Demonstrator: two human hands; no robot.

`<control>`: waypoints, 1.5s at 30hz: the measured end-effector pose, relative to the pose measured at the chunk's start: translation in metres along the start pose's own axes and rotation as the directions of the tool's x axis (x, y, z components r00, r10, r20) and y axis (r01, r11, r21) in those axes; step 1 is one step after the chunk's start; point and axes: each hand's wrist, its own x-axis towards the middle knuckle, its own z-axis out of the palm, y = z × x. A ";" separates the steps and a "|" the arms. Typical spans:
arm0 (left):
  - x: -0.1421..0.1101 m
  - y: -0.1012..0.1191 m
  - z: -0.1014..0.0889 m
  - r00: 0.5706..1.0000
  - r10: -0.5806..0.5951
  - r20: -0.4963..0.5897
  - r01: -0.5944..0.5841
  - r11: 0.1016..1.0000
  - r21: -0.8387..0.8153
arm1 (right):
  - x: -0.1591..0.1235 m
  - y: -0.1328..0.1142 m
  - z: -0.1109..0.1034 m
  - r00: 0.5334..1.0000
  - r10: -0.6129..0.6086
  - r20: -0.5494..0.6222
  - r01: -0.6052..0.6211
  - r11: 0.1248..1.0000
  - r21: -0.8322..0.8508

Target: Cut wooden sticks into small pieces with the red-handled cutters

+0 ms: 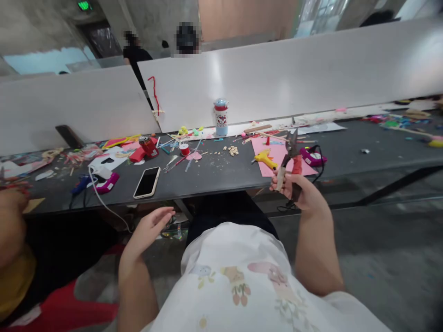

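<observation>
My right hand (300,190) is closed around a pair of pliers (292,146), held upright above the table's front edge. One handle is red, the other looks wrapped in pale tape, and the jaws point away from me. Behind the pliers, a yellow glue gun (266,158) lies on a pink sheet (266,172). Below the table edge, my left hand (151,227) hangs with its fingers stretched out, and I see nothing held in it. The white phone (147,182) on the table is the nearest thing in front of that hand.
A blue-and-white bottle (221,118) stands by the white partition (256,83). Small wooden bits (233,151), a red thread spool (184,149) and a red can (148,145) are on the dark table (221,177). At left, another person's arm (12,221) rests near a white cable (104,198).
</observation>
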 end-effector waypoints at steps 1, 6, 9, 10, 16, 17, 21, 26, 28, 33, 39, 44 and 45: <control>-0.002 -0.001 -0.001 1.000 -0.014 -0.005 0.014 1.000 0.002 | -0.003 0.000 -0.003 1.000 -0.009 -0.025 0.009 1.000 0.016; -0.002 0.000 0.000 1.000 -0.022 0.007 0.022 0.999 0.026 | -0.011 0.006 -0.007 0.992 0.035 -0.122 -0.027 0.998 0.063; 0.002 0.006 0.002 1.000 -0.013 0.011 0.013 0.998 0.057 | -0.011 0.009 -0.004 0.987 0.088 -0.135 -0.078 0.994 0.077; 0.004 0.008 0.003 1.000 -0.009 0.017 0.008 0.998 0.068 | -0.011 0.011 -0.002 0.986 0.095 -0.137 -0.085 0.994 0.072; 0.027 0.016 0.009 0.997 0.058 0.059 -0.066 0.989 0.131 | -0.001 0.022 0.004 0.995 0.065 -0.079 -0.069 0.997 -0.037; 0.033 0.018 0.010 0.995 0.076 0.061 -0.084 0.986 0.141 | 0.002 0.024 0.004 0.995 0.064 -0.070 -0.067 0.997 -0.043; 0.056 0.034 0.019 0.984 0.169 0.054 -0.176 0.970 0.170 | 0.015 0.031 0.011 0.996 0.087 -0.035 -0.090 0.991 -0.096; 0.091 0.069 0.032 0.938 0.344 0.034 -0.334 0.877 0.346 | 0.039 0.032 0.032 0.990 0.140 -0.001 -0.137 0.969 -0.207; 0.110 0.083 0.036 0.898 0.438 0.033 -0.406 0.798 0.445 | 0.053 0.031 0.045 0.988 0.147 0.043 -0.128 0.944 -0.304; 0.170 0.116 0.046 0.657 0.752 -0.057 -0.565 0.541 0.623 | 0.102 0.028 0.082 0.986 0.134 0.098 -0.052 0.807 -0.588; 0.237 0.123 0.050 0.656 0.748 -0.103 -0.440 0.489 0.753 | 0.159 0.019 0.118 0.963 0.105 0.250 0.147 0.572 -0.807; 0.278 0.094 0.048 0.659 0.723 -0.207 -0.324 0.521 0.789 | 0.203 0.016 0.128 0.903 0.198 0.382 0.249 0.485 -0.838; 0.283 0.089 0.048 0.652 0.727 -0.215 -0.312 0.516 0.798 | 0.211 0.017 0.128 0.885 0.230 0.405 0.262 0.474 -0.841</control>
